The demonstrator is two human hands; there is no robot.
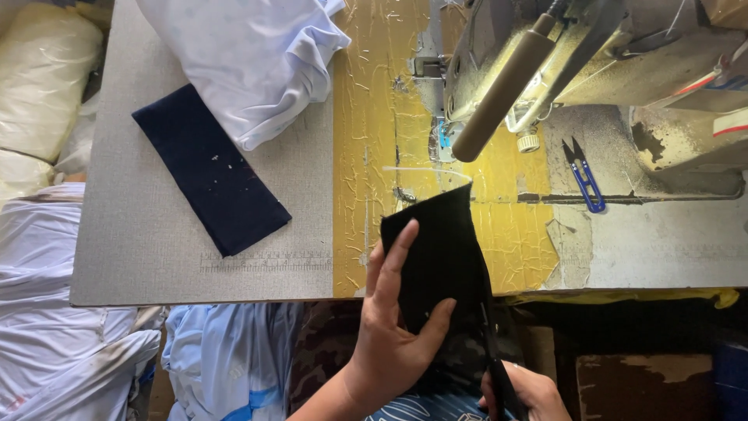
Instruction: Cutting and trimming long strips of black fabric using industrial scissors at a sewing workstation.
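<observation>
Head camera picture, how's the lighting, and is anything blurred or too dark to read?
Head view: bright light falls on the yellow table top under the sewing machine; the white cloth looks washed out; the black fabric in the left hand shows no detail; below the table edge is dim.

Counted at the sewing table: two hands, two dark fabric strips, one machine, one pair of snips.

Two hands show: the left hand [393, 327] and the right hand [530, 394], low beside it. Two dark fabric pieces: one black strip [440, 253] in the left hand's fingers, one navy strip [210, 171] up and to the left of that hand. One sewing machine [592, 70] stands above and to the right of the hands, with one pair of blue-handled thread snips [584, 179] beneath it. One white garment [249, 62] lies above the left hand, beyond the navy strip. Several pale garments, too bunched to count, lie left of the left hand.
</observation>
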